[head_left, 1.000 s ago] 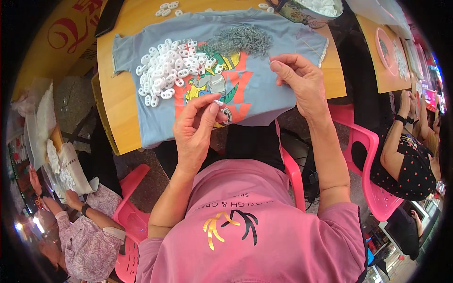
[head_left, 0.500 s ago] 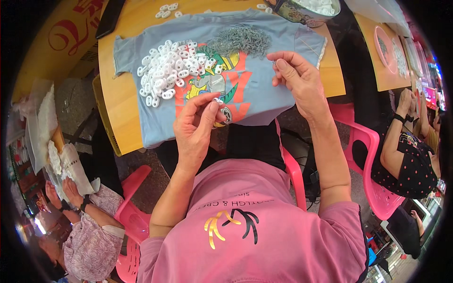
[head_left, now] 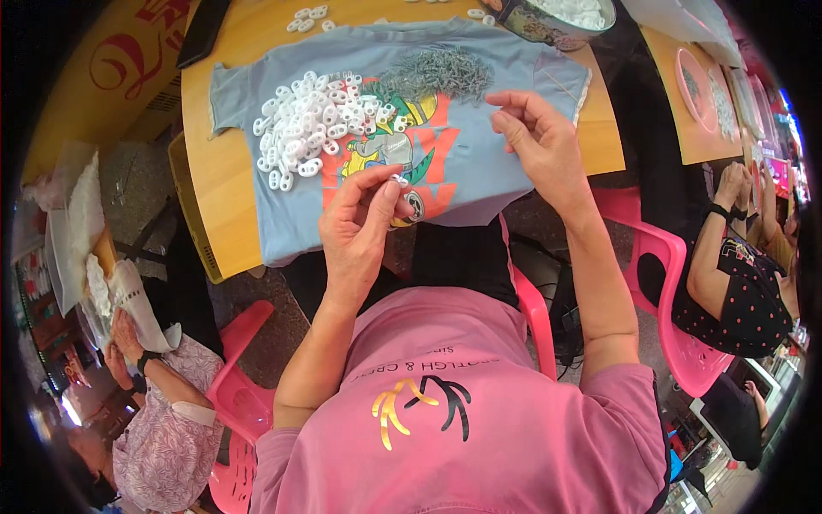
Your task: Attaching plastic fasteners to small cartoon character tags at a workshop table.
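Note:
A small white oval plastic piece (head_left: 399, 180) is pinched between the thumb and forefinger of my left hand (head_left: 358, 224), just above the shirt's near edge. My right hand (head_left: 548, 147) hovers over the right part of the shirt, thumb and forefinger curled toward each other; anything between them is too small to make out. A heap of white two-holed oval pieces (head_left: 301, 127) lies left of centre on the spread blue T-shirt (head_left: 490, 170). Farther back, right of that heap, sits a tangled pile of thin grey screw-like pieces (head_left: 445, 74).
Beneath the shirt is a yellow-brown table (head_left: 224, 206). Loose white pieces (head_left: 310, 17) lie at its back, beside a dark phone-like object (head_left: 204, 32). A tin of white pieces (head_left: 556, 24) stands back right. Pink chairs (head_left: 659, 283) with other people flank me.
My right hand has shifted slightly left, its fingertips still near each other. The left hand keeps its pinch on the white piece, almost unmoved.

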Action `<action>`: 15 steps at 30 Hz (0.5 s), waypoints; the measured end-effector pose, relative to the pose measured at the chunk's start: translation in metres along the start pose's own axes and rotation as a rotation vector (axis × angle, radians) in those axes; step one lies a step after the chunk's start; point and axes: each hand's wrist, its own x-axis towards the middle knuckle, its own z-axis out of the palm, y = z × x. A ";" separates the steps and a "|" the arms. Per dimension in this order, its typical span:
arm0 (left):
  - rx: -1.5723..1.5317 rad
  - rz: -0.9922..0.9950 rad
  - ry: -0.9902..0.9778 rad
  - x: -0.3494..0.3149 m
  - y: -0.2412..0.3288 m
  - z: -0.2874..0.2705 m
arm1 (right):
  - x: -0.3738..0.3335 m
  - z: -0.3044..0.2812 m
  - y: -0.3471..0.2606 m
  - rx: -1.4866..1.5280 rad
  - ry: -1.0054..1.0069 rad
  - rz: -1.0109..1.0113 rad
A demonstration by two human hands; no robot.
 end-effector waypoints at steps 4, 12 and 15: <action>0.008 -0.010 0.004 0.000 0.000 0.000 | -0.003 -0.002 -0.003 0.001 -0.057 -0.009; -0.021 0.008 -0.009 0.000 -0.001 -0.001 | -0.003 -0.007 -0.007 0.275 -0.152 0.070; -0.013 0.012 -0.010 0.000 -0.001 -0.001 | -0.004 -0.008 -0.012 0.370 -0.160 0.152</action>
